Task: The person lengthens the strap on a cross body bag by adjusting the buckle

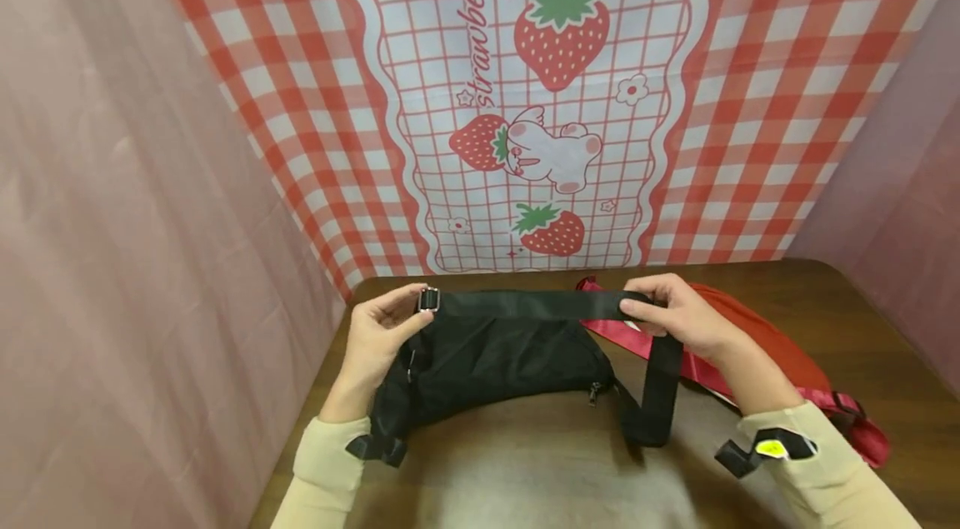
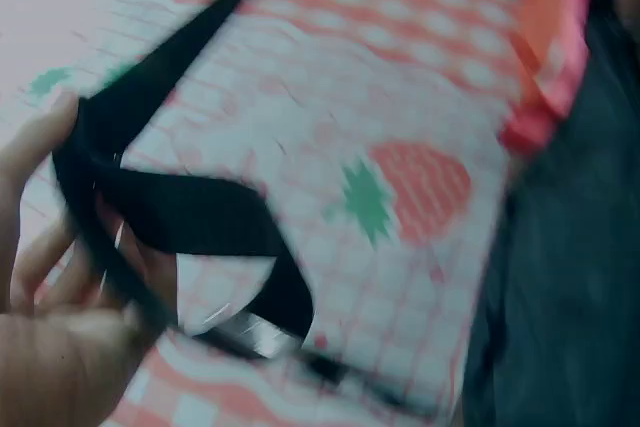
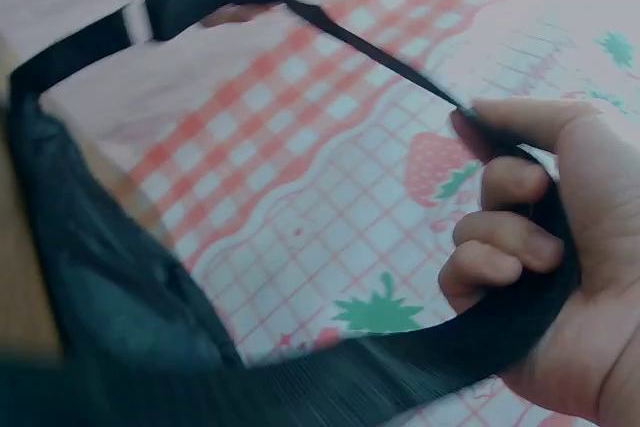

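A black waist bag (image 1: pixel 502 366) lies on the table below both hands, its zipper pull (image 1: pixel 595 393) near the right end. Its black webbing strap (image 1: pixel 525 305) is stretched level above the bag. My left hand (image 1: pixel 378 329) pinches the strap at the metal slide buckle (image 1: pixel 428 300). In the left wrist view the strap (image 2: pixel 195 212) loops by the fingers, somewhat blurred. My right hand (image 1: pixel 686 316) grips the strap's other end between thumb and fingers, and the rest hangs down in a loop (image 1: pixel 660 396). The right wrist view shows the strap passing through the curled fingers (image 3: pixel 510 247).
A red bag (image 1: pixel 765 337) with a pink-red strap (image 1: pixel 630 336) lies behind and to the right, partly hidden by the right arm. The wooden table (image 1: pixel 525 462) ends against a strawberry-print checked cloth (image 1: pixel 795 96). A pink curtain (image 1: pixel 150 221) hangs at the left.
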Motion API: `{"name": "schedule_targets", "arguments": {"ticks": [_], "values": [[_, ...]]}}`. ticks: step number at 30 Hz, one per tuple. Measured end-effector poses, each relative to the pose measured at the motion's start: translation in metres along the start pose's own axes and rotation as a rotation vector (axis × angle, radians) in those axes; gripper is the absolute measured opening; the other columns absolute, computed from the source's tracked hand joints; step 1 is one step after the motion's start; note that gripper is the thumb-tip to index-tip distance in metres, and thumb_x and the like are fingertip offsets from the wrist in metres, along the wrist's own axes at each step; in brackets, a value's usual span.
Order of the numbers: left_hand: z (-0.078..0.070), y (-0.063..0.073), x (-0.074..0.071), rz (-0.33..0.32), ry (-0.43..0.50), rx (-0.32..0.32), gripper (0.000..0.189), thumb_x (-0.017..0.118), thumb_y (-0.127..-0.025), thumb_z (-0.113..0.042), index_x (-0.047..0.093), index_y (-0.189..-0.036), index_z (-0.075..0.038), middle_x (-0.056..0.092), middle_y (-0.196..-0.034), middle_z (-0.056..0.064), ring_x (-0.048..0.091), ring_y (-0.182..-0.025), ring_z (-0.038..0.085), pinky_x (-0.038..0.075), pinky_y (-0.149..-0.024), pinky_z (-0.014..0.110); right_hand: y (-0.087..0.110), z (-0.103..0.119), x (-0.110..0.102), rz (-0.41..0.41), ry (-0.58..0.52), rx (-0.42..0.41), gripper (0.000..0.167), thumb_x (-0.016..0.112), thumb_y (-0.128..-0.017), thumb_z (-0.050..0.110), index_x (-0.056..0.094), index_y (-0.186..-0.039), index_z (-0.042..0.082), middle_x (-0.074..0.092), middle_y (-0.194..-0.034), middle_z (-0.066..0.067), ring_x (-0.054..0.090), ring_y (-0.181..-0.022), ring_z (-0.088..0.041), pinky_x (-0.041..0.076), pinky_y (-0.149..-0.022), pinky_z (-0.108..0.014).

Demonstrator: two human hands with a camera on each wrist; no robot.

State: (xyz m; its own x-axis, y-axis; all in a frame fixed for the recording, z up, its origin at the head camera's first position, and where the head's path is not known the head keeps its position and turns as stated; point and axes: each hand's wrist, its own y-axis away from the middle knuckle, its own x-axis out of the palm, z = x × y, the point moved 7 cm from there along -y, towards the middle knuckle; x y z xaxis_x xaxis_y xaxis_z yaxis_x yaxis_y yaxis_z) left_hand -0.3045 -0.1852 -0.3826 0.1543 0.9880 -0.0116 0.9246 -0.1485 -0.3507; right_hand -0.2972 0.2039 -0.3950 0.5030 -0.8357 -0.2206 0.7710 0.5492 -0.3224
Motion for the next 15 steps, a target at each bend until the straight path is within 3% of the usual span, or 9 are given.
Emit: {"name": "schedule_targets", "arguments": {"ticks": [4, 8, 12, 15], "values": [[0.01, 0.008, 0.005, 0.253, -0.362, 0.054, 0.036, 0.082, -0.091, -0.001, 0.076, -0.126, 0.002, 0.08, -0.121, 0.008, 0.074, -0.107, 0.004, 0.061, -0.094, 0.021, -0.004, 0.019, -0.008, -0.038, -0.105, -0.117, 0.034, 0.043, -0.11, -0.006, 0.07, -0.098, 0.01, 0.04, -0.07, -0.01, 0.027, -0.056, -0.029, 0.027, -0.05, -0.04], [0.024, 0.02, 0.018, 0.448, -0.548, 0.076, 0.038, 0.082, -0.096, -0.018, 0.075, -0.132, -0.006, 0.078, -0.128, 0.011, 0.075, -0.116, 0.021, 0.063, -0.099, 0.036, -0.009, 0.031, -0.01, -0.084, -0.125, -0.153, 0.037, 0.042, -0.11, -0.006, 0.073, -0.102, 0.011, 0.044, -0.071, -0.008, 0.025, -0.056, -0.028, 0.024, -0.053, -0.042], [0.037, 0.031, 0.025, 0.554, -0.65, 0.037, 0.052, 0.083, -0.095, -0.034, 0.072, -0.137, -0.007, 0.075, -0.136, 0.009, 0.072, -0.125, 0.028, 0.06, -0.105, 0.046, -0.009, 0.043, -0.019, -0.177, -0.149, -0.159, 0.036, 0.042, -0.111, -0.003, 0.074, -0.101, 0.011, 0.041, -0.068, -0.006, 0.022, -0.055, -0.026, 0.021, -0.054, -0.041], [0.04, 0.034, 0.017, 0.538, -0.733, 0.051, 0.053, 0.088, -0.089, -0.039, 0.075, -0.13, -0.007, 0.078, -0.127, 0.005, 0.075, -0.115, 0.02, 0.062, -0.1, 0.038, -0.005, 0.049, -0.029, -0.239, -0.106, -0.139, 0.035, 0.046, -0.11, -0.003, 0.074, -0.093, 0.01, 0.048, -0.066, 0.0, 0.035, -0.054, -0.019, 0.028, -0.052, -0.038]]}}
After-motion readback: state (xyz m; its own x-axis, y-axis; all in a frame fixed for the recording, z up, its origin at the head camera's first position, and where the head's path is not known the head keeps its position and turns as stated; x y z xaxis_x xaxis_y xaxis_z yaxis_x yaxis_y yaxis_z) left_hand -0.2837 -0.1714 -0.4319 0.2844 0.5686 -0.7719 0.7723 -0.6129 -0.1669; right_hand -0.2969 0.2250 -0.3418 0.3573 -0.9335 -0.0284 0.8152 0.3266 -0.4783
